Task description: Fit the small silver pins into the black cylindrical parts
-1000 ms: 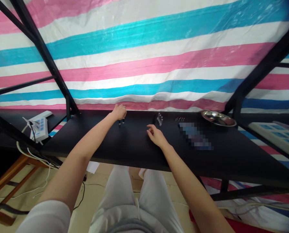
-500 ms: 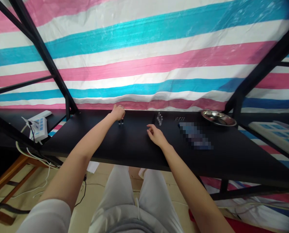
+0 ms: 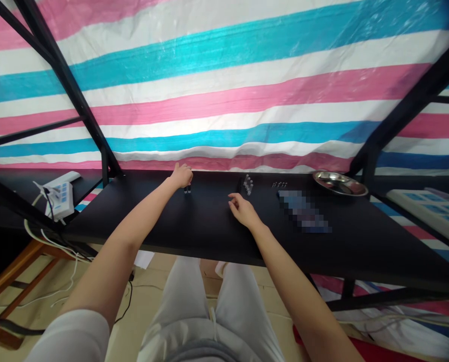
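My left hand [image 3: 181, 176] is at the back of the black table with its fingers bent and closed together. What they hold, if anything, is hidden behind the hand. Just below the fingers stand a couple of small dark upright pieces [image 3: 187, 189] with pale bands. Farther right, my right hand [image 3: 243, 208] rests low over the tabletop, fingers loosely curled, thumb and forefinger apart and nothing visible between them. Beyond it lies a cluster of small clear pieces [image 3: 248, 184], beside a narrow dark object [image 3: 240, 185] hard to tell from the table.
Several tiny light pieces [image 3: 279, 184] lie in a group farther right. A blurred-out flat object [image 3: 303, 211] is nearer the front, and a shiny round metal tray [image 3: 339, 192] sits at the back right. Black frame posts [image 3: 363, 163] rise at both ends of the table [image 3: 209, 231].
My left hand has shifted very slightly left and down. The right hand and the things on the table look the same.
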A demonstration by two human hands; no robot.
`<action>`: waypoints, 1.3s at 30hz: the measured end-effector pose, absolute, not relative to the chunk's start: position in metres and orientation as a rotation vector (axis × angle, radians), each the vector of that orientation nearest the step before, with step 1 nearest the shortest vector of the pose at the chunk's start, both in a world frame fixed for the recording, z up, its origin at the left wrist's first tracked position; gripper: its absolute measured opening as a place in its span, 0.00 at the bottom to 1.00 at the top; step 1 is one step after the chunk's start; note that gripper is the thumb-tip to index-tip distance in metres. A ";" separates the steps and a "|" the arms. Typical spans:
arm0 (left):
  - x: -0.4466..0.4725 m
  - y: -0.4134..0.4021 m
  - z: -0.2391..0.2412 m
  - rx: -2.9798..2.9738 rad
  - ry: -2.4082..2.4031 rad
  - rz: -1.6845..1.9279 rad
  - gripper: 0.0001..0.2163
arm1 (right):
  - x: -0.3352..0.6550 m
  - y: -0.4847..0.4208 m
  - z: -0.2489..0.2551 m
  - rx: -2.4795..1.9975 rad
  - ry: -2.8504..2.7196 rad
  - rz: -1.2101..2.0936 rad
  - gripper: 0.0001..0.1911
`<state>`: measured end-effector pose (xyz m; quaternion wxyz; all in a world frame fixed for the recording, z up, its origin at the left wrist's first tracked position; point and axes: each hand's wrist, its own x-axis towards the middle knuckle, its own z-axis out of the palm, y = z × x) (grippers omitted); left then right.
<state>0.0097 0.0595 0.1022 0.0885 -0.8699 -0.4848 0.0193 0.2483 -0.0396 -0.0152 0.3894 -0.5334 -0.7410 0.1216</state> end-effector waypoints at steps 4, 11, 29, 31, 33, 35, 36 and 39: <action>0.008 0.059 0.102 -2.593 -1.436 0.056 0.02 | 0.248 -0.040 -0.015 -1.358 -1.879 0.306 0.14; 0.006 0.058 0.103 -2.572 -1.423 0.090 0.04 | 0.248 -0.042 -0.011 -1.416 -1.859 0.282 0.15; 0.124 0.001 0.046 -2.836 -1.162 -0.359 0.26 | 0.264 -0.039 -0.014 -2.060 -1.559 0.016 0.21; 0.137 0.002 0.033 -2.826 -1.223 -0.418 0.25 | 0.265 -0.035 -0.020 -2.051 -1.581 0.025 0.21; 0.145 0.006 0.026 -2.811 -1.257 -0.445 0.24 | 0.265 -0.032 -0.025 -2.049 -1.599 0.037 0.22; 0.149 0.011 0.022 -2.786 -1.259 -0.441 0.21 | 0.266 -0.030 -0.028 -2.050 -1.620 0.057 0.22; 0.149 0.014 0.021 -2.770 -1.252 -0.443 0.19 | 0.266 -0.029 -0.029 -2.052 -1.631 0.067 0.23; 0.147 0.018 0.020 -2.733 -1.228 -0.477 0.13 | 0.265 -0.028 -0.029 -2.079 -1.662 0.100 0.24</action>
